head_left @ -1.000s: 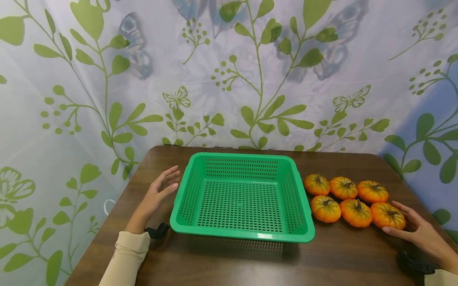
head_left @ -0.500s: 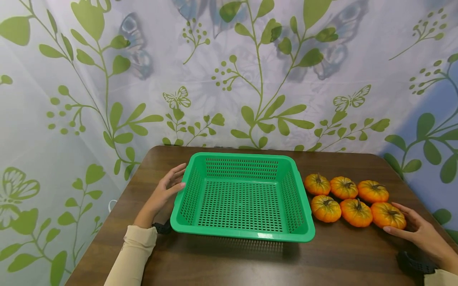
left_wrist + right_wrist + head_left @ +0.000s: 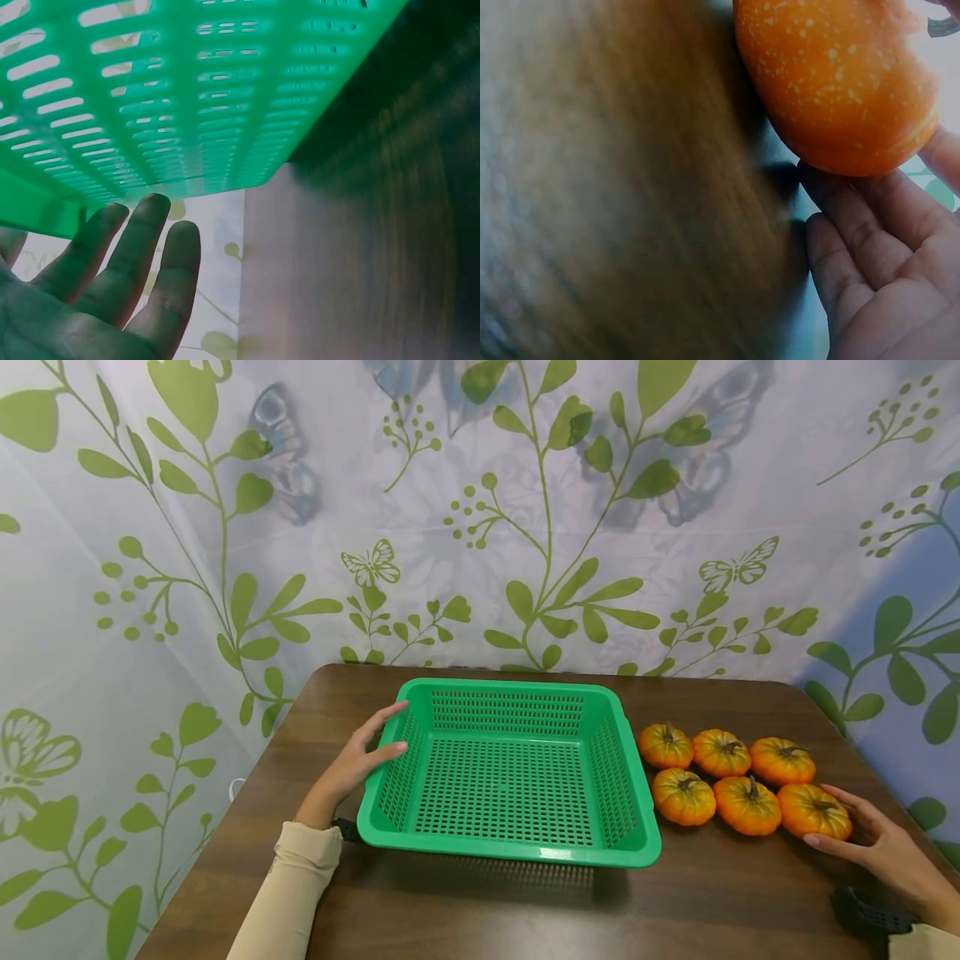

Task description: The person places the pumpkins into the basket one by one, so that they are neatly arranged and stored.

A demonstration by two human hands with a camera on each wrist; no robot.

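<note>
One mini pumpkin [image 3: 815, 813] cupped by our right hand [image 3: 885, 843], left hand [image 3: 351, 768] spread ungripping at the plastic basket [image 3: 510, 852], we're apparently positioning, needing firmer holds.

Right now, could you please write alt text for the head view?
A person's left hand is at the left side of an empty green basket on a brown table; the right hand holds the front right orange pumpkin of six beside the basket. Behind is a leafy backdrop.
</note>
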